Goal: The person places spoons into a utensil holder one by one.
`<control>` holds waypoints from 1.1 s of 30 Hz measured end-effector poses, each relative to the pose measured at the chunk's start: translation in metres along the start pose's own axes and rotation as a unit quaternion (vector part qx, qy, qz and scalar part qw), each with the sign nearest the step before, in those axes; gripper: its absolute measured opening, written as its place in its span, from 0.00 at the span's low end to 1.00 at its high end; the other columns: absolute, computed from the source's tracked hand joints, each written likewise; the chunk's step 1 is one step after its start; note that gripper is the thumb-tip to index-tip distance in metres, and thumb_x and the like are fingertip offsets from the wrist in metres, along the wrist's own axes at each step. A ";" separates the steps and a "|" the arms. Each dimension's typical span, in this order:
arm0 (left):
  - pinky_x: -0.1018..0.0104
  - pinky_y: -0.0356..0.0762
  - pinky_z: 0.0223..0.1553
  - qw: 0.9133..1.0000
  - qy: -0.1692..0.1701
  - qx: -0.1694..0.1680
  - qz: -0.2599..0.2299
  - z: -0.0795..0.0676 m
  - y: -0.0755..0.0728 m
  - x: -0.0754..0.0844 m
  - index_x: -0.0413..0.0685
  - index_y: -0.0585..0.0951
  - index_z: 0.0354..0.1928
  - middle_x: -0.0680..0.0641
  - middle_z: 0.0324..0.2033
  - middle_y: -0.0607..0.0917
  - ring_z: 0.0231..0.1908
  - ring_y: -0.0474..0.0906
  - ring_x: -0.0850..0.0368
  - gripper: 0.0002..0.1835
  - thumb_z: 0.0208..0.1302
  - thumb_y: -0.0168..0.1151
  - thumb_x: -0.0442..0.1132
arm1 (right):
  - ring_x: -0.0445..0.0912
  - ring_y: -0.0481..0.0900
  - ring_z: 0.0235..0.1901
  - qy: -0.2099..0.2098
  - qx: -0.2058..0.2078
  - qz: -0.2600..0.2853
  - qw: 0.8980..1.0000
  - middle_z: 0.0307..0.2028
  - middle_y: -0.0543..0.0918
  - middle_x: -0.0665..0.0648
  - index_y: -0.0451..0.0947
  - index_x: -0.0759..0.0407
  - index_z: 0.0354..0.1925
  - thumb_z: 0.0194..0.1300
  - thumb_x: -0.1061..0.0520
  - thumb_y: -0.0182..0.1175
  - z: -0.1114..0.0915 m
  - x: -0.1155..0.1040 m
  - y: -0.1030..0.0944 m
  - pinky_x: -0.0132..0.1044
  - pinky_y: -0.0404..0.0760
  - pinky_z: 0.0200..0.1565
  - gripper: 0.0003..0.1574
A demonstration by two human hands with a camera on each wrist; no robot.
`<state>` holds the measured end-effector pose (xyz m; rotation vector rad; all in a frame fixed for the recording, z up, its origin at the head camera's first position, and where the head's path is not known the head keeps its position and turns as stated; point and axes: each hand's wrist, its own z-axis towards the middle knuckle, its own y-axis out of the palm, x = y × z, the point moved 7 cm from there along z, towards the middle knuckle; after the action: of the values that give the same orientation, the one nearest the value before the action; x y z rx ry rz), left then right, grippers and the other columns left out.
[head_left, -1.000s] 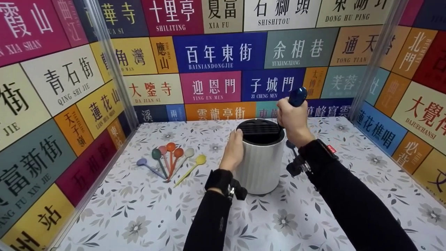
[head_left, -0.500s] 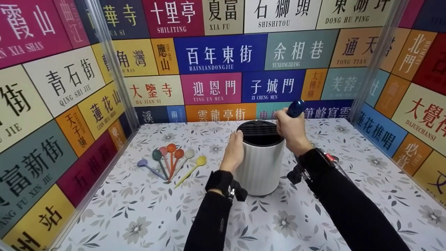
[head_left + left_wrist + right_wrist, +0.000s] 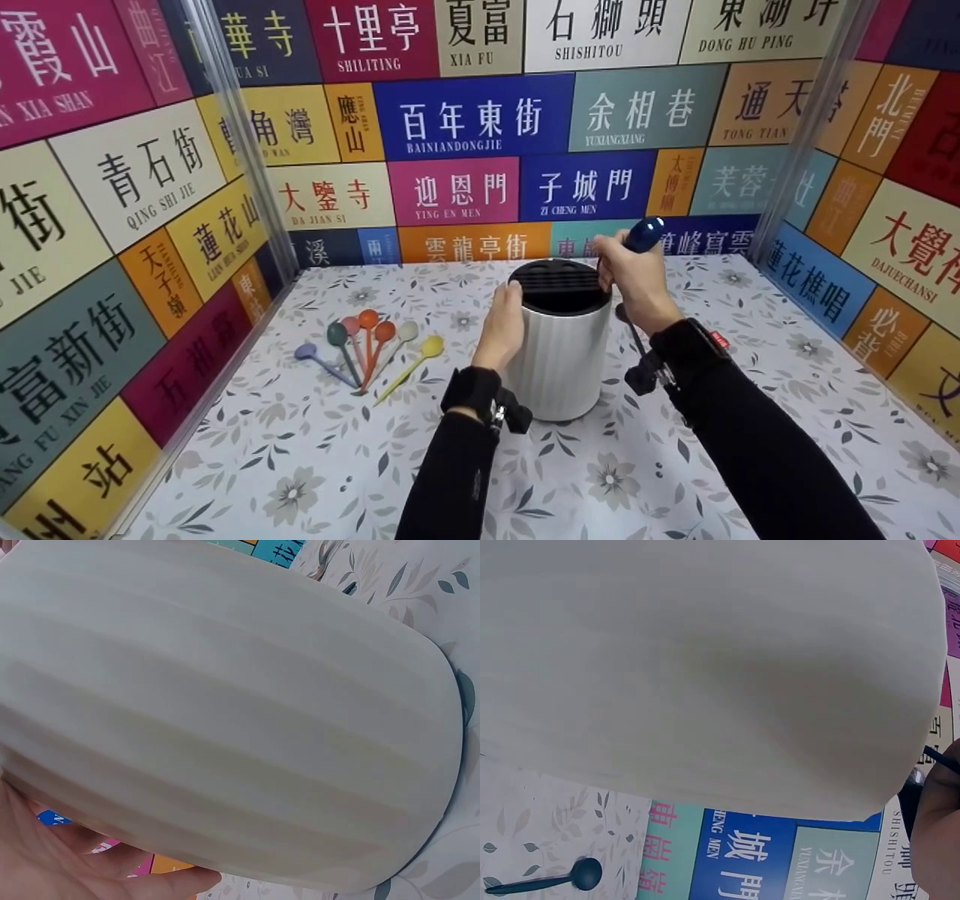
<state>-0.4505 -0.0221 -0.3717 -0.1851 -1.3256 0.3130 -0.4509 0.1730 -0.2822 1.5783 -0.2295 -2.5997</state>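
Note:
A white ribbed utensil holder [image 3: 562, 364] with a black slotted top [image 3: 555, 277] stands upright on the table. My left hand [image 3: 501, 326] holds its left side near the rim; in the left wrist view, fingers [image 3: 180, 882] lie along its wall. My right hand [image 3: 636, 277], at the holder's right rim, grips a dark blue utensil [image 3: 645, 234] whose glossy rounded end sticks out above the fist. The utensil's lower part is hidden by hand and holder, so its kind cannot be told. A dark spoon [image 3: 586, 874] lies on the table right of the holder.
Several coloured spoons lie fanned out at the left, among them a purple spoon [image 3: 306, 350], a green spoon [image 3: 337, 332] and a yellow spoon [image 3: 431, 346]. Sign-printed walls [image 3: 472, 116] enclose the flower-patterned table [image 3: 292, 487] at the back and both sides.
My right hand has come down with the blue utensil towards the holder's rim, then shifted slightly right as the utensil tilts. The left hand and holder stay in place.

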 end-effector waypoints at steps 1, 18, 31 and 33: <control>0.54 0.56 0.77 1.000 -0.001 0.000 0.001 0.000 0.000 0.000 0.37 0.63 0.78 0.37 0.76 0.67 0.76 0.60 0.42 0.36 0.84 0.30 0.55 | 0.42 0.66 0.11 -0.006 -0.002 -0.002 1.000 0.10 0.67 0.50 0.64 0.57 0.17 0.70 0.65 0.61 0.000 -0.001 -0.001 0.33 0.69 0.16 0.26; 0.53 0.53 0.78 1.000 -0.011 -0.018 -0.001 0.001 0.002 -0.003 0.38 0.58 0.81 0.38 0.78 0.63 0.78 0.56 0.44 0.36 0.84 0.29 0.56 | 0.42 0.78 0.15 -0.089 0.013 -0.260 0.961 0.16 0.78 0.51 0.77 0.62 0.25 0.69 0.58 0.64 -0.001 -0.024 -0.005 0.31 0.78 0.22 0.16; 0.53 0.55 0.77 1.000 -0.014 -0.013 0.000 0.000 0.003 -0.003 0.39 0.61 0.80 0.38 0.77 0.65 0.78 0.58 0.44 0.36 0.84 0.29 0.56 | 0.47 0.79 0.41 -0.093 0.043 -0.314 0.944 0.42 0.85 0.61 0.84 0.68 0.51 0.73 0.52 0.62 0.002 -0.027 -0.023 0.36 0.73 0.49 0.20; 0.53 0.55 0.77 1.000 -0.014 -0.012 -0.002 0.000 0.003 -0.002 0.39 0.61 0.80 0.39 0.77 0.65 0.78 0.58 0.44 0.36 0.84 0.29 0.56 | 0.49 0.79 0.47 -0.095 0.037 -0.310 0.945 0.47 0.85 0.63 0.82 0.68 0.56 0.74 0.51 0.62 0.002 -0.026 -0.024 0.40 0.73 0.54 0.23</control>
<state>-0.4517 -0.0201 -0.3749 -0.2000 -1.3585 0.2976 -0.4406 0.2008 -0.2625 1.6270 0.2011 -3.2509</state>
